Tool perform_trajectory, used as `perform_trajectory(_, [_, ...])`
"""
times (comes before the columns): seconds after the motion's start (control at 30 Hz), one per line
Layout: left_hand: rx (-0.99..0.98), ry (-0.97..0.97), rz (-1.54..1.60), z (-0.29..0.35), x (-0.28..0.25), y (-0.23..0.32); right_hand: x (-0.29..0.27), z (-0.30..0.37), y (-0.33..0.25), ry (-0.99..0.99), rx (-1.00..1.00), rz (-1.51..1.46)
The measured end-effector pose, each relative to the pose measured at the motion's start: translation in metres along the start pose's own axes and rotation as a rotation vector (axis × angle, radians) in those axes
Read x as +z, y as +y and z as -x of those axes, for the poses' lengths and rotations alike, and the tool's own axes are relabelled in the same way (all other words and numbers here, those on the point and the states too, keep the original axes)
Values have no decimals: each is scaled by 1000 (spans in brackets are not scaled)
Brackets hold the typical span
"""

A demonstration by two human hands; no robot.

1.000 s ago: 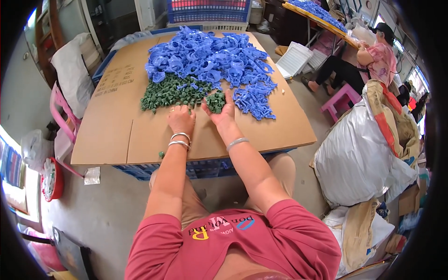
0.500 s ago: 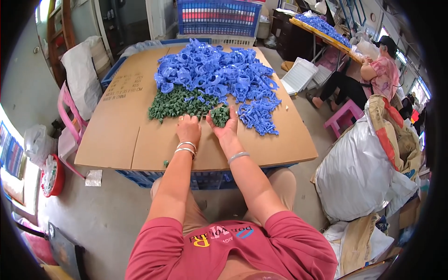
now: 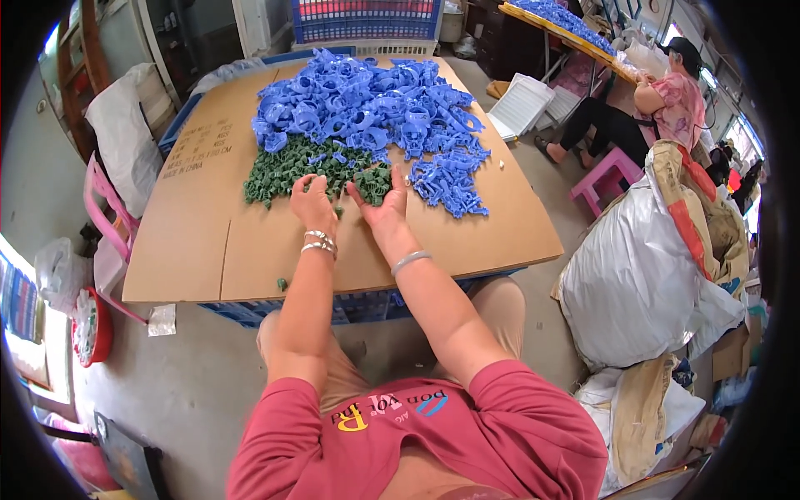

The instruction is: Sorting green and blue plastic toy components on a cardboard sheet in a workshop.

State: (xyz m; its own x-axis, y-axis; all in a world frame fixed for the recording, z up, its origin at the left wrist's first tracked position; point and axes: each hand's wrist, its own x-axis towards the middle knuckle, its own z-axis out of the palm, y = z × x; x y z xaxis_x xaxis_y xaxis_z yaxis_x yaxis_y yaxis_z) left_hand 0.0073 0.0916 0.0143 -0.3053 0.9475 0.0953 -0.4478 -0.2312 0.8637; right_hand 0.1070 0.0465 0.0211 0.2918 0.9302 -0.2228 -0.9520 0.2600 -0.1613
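Note:
A heap of small dark green plastic pieces lies on the flat cardboard sheet in front of me. My right hand is cupped round a handful of green plastic pieces, thumb and fingers rising on either side. Just left of it, my left hand has its fingers curled at the near edge of the green heap; whatever they hold is hidden. One green piece shows beside my left wrist. Behind the green heap rises a bigger pile of blue plastic parts, with smaller blue pieces to the right.
A lone green piece sits near the cardboard's front edge. Blue crates show under the sheet. At right stands a large white sack; beyond it a person sits by another table. A pink chair is at left.
The view has shifted, so the table sits slightly further left and higher. My left hand has lifted and turned, its fingers now curled upward. My right hand still cups the green pieces.

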Motion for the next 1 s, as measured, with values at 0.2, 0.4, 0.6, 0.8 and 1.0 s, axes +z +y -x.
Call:
perform_trajectory(0.2, [-166,-69,334,23,17,-6,-6,-17,26,-88,-154,-41])
perform_trajectory(0.4, [-131,-165,317,23,17,9,1,-11,33,-250,-224,126])
perform_trajectory(0.6, [-78,-131,189,11,-2,8,10,-5,51,-214,-332,452])
perform_trajectory(0.8, [-87,-251,222,6,-13,1,8,1,52,-338,-776,1309])
perform_trajectory(1.0, [239,-299,-221,-35,-33,-29,10,-11,60,-267,-840,1450])
